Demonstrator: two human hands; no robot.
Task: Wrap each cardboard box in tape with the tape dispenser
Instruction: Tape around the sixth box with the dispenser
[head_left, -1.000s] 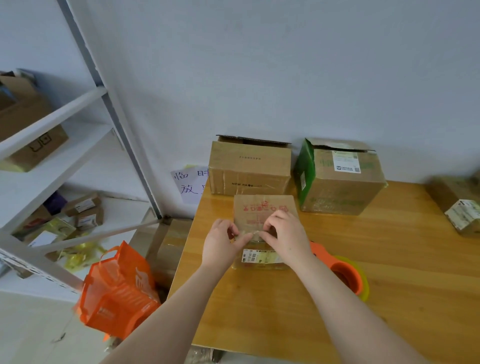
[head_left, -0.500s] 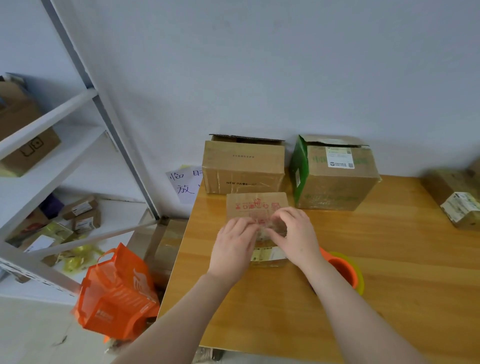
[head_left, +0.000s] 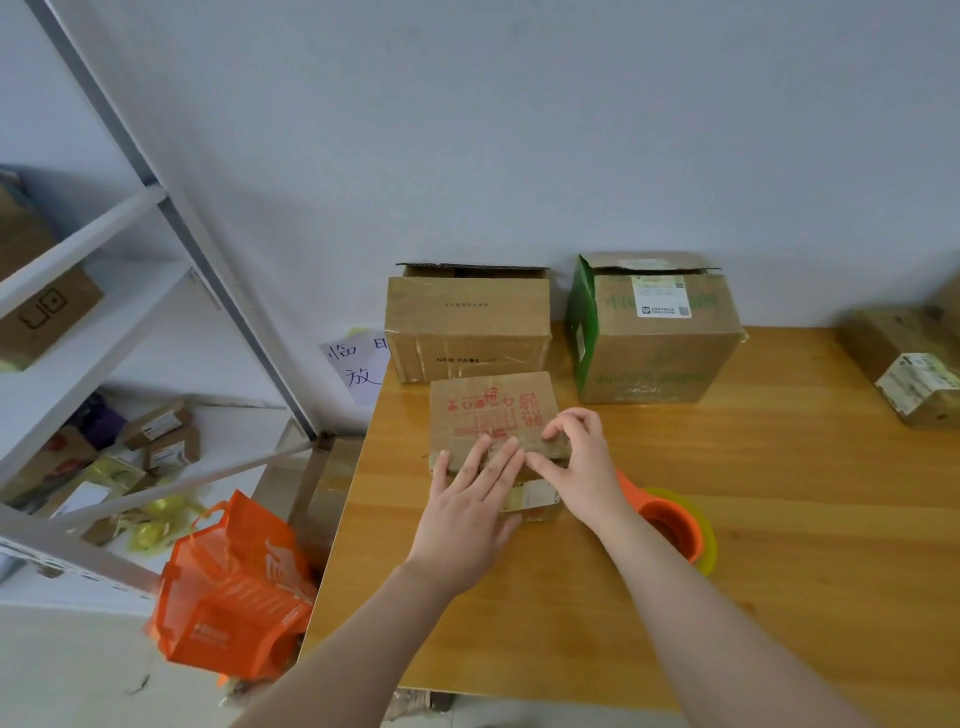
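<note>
Brown cardboard, printed with red characters, makes up the small cardboard box (head_left: 493, 415) lying flat at the centre of the frame, on the left part of the wooden table (head_left: 779, 519). A white label shows on its near side, below the hands.

The left hand (head_left: 467, 514) lies flat on the box's near edge. Its fingers are straight and close together and press down on the top face, with the thumb held out to the left. The right hand (head_left: 582, 467) sits at the box's near right corner. Its fingers are curled with their tips on the top face, and the thumb reaches left along the front edge, so the corner is pinched between them. Whether a strip of tape lies under those fingers I cannot tell.

The orange tape dispenser (head_left: 670, 525), with its yellowish roll, rests on the table just right of the right wrist, and no hand touches it.

Above the small box, against the pale wall, stands a plain brown box (head_left: 467, 327) with its top flaps loose. To its right is a green-sided box (head_left: 654, 332) bearing a white label. A further labelled box (head_left: 904, 364) sits at the right edge of the frame.

At lower left, off the table, is an orange bag (head_left: 234, 587). A white shelf rack (head_left: 104, 312) holding small parcels fills the left side, and a handwritten paper note (head_left: 358, 364) hangs on the wall beside the table's far left corner.
</note>
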